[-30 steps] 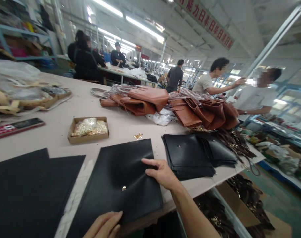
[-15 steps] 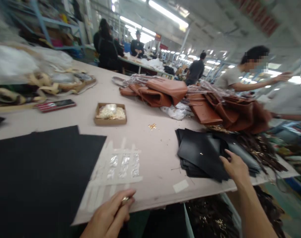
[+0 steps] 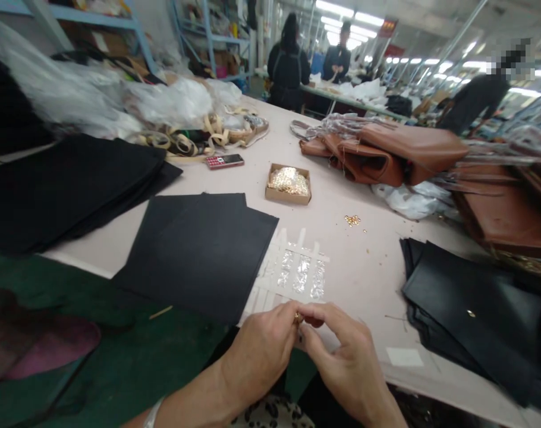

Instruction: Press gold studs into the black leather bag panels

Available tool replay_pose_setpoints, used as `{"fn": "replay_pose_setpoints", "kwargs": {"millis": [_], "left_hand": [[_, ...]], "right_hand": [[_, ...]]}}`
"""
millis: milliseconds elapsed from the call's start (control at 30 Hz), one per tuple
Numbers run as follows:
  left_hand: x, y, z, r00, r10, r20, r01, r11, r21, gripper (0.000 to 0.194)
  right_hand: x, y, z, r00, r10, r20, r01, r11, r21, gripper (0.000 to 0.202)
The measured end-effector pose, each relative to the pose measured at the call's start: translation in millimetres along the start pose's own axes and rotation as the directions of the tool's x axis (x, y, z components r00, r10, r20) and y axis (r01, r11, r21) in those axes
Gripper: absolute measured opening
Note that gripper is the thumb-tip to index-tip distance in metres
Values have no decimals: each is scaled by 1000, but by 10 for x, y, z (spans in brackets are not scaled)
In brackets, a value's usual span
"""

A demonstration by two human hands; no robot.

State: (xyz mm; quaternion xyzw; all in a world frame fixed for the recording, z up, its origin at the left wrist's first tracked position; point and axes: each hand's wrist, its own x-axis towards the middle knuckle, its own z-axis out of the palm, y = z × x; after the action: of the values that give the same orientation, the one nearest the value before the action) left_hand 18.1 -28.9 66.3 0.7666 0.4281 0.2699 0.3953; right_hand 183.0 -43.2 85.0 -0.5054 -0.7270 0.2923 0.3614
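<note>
Now both hands have come together at the lower middle of the frame, over the near edge of the surface. The left hand is pinched tight on a small gold piece, the same hand that gripped something gold half a second ago. The right hand has travelled most: it was on the black stack at the right, and now its forefinger meets the left fingertips at the piece, thumb curved in below. Whether it grips too, I can't tell from here.

A second ago a black sheet with a gold stud lay under both hands; now those strips taped down at centre are uncovered, as they were half a second back. The stack, topped by a sheet with a stud, sits at the lower right, nobody touching it.

The view has swung left, so the box of gold bits shows at upper centre, the loose bits right of it and the phone to its left. Black panels lie left of centre, a larger black pile has come into sight at the left, and brown bags fill the upper right.
</note>
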Motion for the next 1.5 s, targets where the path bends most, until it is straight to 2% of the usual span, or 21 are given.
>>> {"fn": "replay_pose_setpoints", "kwargs": {"millis": [267,567,667,900,1033,1133,1200,1267,1300,1400,1500], "left_hand": [[-122,-112,-73,999,-28,-27,30,998,58,26],[-220,-202,-172,992,-117,47,107,977,187,24],[-257,-222,-242,994,-112,13,108,977,185,27],[-334,-254,-465,982,-183,-41,187,965,184,27],[-405,-332,-637,958,-213,-192,221,975,23,23],[-537,-420,-737,899,-299,-319,245,949,-199,25],[-664,-495,-753,842,-403,-358,272,891,-365,26],[-801,-581,-727,754,-529,-390,300,805,-512,23],[-864,-625,-703,695,-593,-406,305,755,-581,22],[-999,-740,-617,532,-731,-428,256,620,-742,27],[-1033,-797,-557,426,-785,-450,210,570,-794,33]], "right_hand": [[98,-6,170,998,-42,46,44,998,-51,25],[243,-90,366,999,-29,35,31,997,-71,19],[316,-137,431,999,-28,36,31,997,-76,17],[531,-261,673,995,-64,78,74,989,-124,12],[684,-342,829,984,-95,149,104,993,-55,14],[869,-342,902,969,-69,237,57,997,57,17],[1054,-293,953,960,-44,275,24,997,77,18],[1280,-217,1033,963,-46,264,37,999,40,20],[1396,-175,1086,967,-63,248,63,998,9,20],[1685,-73,1260,957,-163,240,191,977,-95,21],[1776,-35,1355,940,-200,276,258,947,-190,21]]}}
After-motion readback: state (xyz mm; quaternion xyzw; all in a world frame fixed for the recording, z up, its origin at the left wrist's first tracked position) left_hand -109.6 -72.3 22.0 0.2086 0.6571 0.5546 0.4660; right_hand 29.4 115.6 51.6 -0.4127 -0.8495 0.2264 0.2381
